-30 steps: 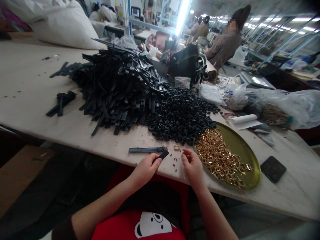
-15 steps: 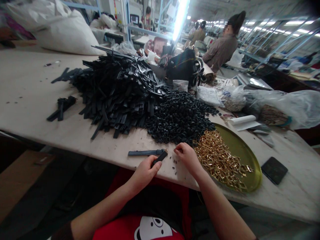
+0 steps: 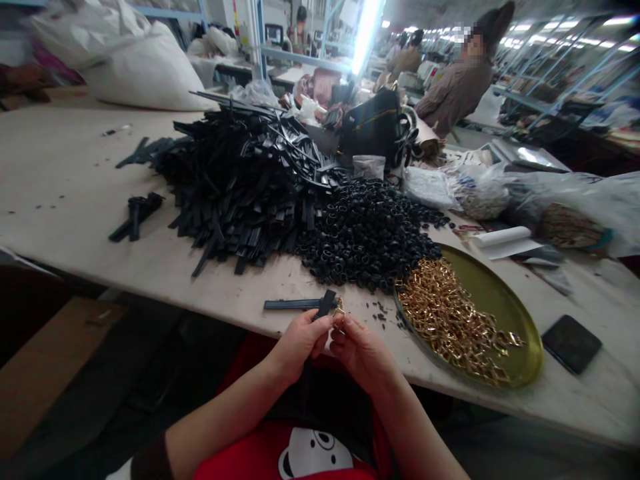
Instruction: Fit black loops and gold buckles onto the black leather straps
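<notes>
My left hand (image 3: 303, 339) is closed around a short black strap (image 3: 327, 304), whose upper end sticks up past the fingers. My right hand (image 3: 364, 352) meets it from the right, its fingertips pinching a small gold buckle (image 3: 339, 309) against the strap. How far the strap passes through the buckle is hidden by the fingers. Just behind the hands, another black strap (image 3: 290, 305) lies flat on the table; its right end is partly covered by the held strap.
A large heap of black straps (image 3: 245, 193) stands behind my hands, with a pile of small black loops (image 3: 365, 233) beside it. Gold buckles (image 3: 450, 313) fill part of a round gold tray (image 3: 520, 327) on the right. A black phone-like slab (image 3: 571, 343) lies beyond it. Tiny dark bits (image 3: 380, 312) are scattered nearby.
My right hand has moved left and nearer me, from the tabletop to my left hand, and a gold buckle shows at its fingertips. The held strap has tipped more upright.
</notes>
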{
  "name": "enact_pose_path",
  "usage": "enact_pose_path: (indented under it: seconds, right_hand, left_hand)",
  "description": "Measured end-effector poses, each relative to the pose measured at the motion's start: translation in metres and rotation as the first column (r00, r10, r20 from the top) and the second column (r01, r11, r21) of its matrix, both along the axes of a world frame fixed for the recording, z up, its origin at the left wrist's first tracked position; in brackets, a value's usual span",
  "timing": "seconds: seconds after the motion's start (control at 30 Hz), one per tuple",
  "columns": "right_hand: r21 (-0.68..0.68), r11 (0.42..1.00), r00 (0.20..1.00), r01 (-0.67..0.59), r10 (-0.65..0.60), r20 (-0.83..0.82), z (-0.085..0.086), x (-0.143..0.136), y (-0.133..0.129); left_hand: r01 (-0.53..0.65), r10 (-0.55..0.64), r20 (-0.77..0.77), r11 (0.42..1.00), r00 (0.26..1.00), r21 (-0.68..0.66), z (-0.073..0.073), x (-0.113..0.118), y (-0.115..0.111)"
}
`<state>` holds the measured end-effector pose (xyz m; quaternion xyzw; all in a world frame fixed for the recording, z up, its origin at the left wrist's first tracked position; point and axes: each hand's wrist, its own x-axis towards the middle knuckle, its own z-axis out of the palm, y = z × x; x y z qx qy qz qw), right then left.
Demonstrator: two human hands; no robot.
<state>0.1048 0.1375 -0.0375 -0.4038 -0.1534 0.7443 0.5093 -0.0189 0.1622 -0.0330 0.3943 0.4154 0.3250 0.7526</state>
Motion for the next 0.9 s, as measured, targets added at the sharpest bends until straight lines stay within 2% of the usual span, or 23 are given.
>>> enact_pose_path:
  seconds: [0.1, 0.2, 0.3, 0.37, 0.47, 0.57, 0.63, 0.7, 0.8, 0.9]
  right_hand:
    - [0.084, 0.996, 0.987, -0.027, 0.014, 0.16, 0.005, 0.004, -0.006]
    - [0.216, 0.975, 0.924, -0.053, -0.034, 0.38, 0.014, 0.006, -0.012]
    - [0.265, 0.957, 0.892, -0.12, -0.013, 0.452, 0.02, 0.009, -0.017]
    - [0.252, 0.962, 0.896, -0.108, -0.016, 0.444, 0.02, 0.01, -0.019]
    - [0.185, 0.981, 0.943, 0.054, -0.111, 0.315, 0.016, 0.008, -0.021]
    - [0.048, 0.988, 0.978, 0.144, -0.149, 0.146, 0.011, 0.001, -0.021]
    - [-0.027, 0.993, 0.989, 0.118, -0.115, 0.089, 0.007, -0.006, -0.024]
    - [-0.038, 0.995, 0.992, 0.09, -0.086, 0.093, 0.004, -0.013, -0.028]
    - [0.052, 0.996, 0.964, 0.068, -0.079, 0.254, 0.001, -0.019, -0.034]
    - [0.119, 0.992, 0.906, 0.051, -0.096, 0.412, 0.0, -0.017, -0.035]
  left_hand:
    - [0.053, -0.05, -0.075, 0.998, 0.996, 0.035, 0.01, -0.006, -0.004]
    - [0.166, -0.142, -0.212, 0.981, 0.967, 0.098, 0.017, -0.012, -0.007]
    - [0.251, -0.21, -0.251, 0.957, 0.945, 0.146, 0.019, -0.017, -0.01]
    - [0.245, -0.204, -0.217, 0.952, 0.955, 0.182, 0.02, -0.022, -0.013]
    - [0.224, -0.126, -0.307, 0.924, 0.943, 0.309, 0.022, -0.031, -0.02]
    - [0.354, -0.067, -0.535, 0.817, 0.842, 0.455, 0.025, -0.038, -0.026]
    - [0.452, -0.062, -0.631, 0.752, 0.773, 0.48, 0.026, -0.039, -0.027]
    - [0.5, -0.068, -0.671, 0.723, 0.739, 0.477, 0.027, -0.038, -0.027]
    - [0.509, -0.105, -0.667, 0.736, 0.737, 0.447, 0.025, -0.034, -0.024]
    - [0.485, -0.186, -0.611, 0.793, 0.769, 0.369, 0.022, -0.032, -0.021]
